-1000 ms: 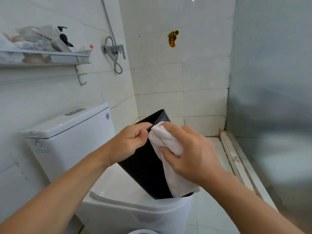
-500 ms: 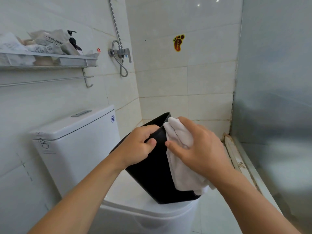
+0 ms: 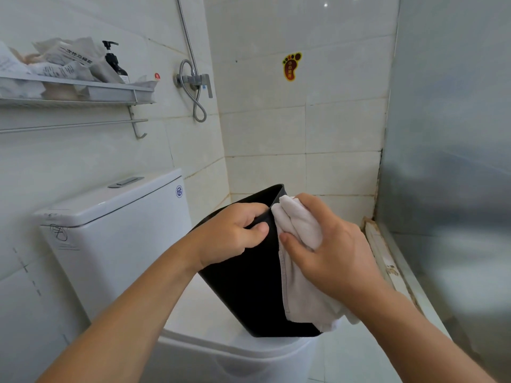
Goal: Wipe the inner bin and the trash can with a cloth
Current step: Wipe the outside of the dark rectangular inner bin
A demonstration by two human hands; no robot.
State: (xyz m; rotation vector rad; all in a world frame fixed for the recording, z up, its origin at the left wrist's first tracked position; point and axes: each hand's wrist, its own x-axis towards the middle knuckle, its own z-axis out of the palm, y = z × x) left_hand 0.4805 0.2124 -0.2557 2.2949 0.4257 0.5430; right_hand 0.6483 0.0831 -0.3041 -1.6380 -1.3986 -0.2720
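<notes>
The outer side of the black inner bin (image 3: 249,286), tilted on the closed toilet lid (image 3: 210,322), is being wiped near its rim.

The rim is gripped by the left hand (image 3: 232,236), fingers curled inside; the white cloth (image 3: 301,272) is pressed against the bin's right face by the right hand (image 3: 329,252), fingers closed on it. A downward stroke seems called for next. The bin appears matte and smooth.

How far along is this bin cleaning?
Mid-job. The left hand grips the rim of the black inner bin, tilted on the toilet lid, while the right hand presses the white cloth on its outer side. The trash can isn't visible, so apparently left.
</notes>
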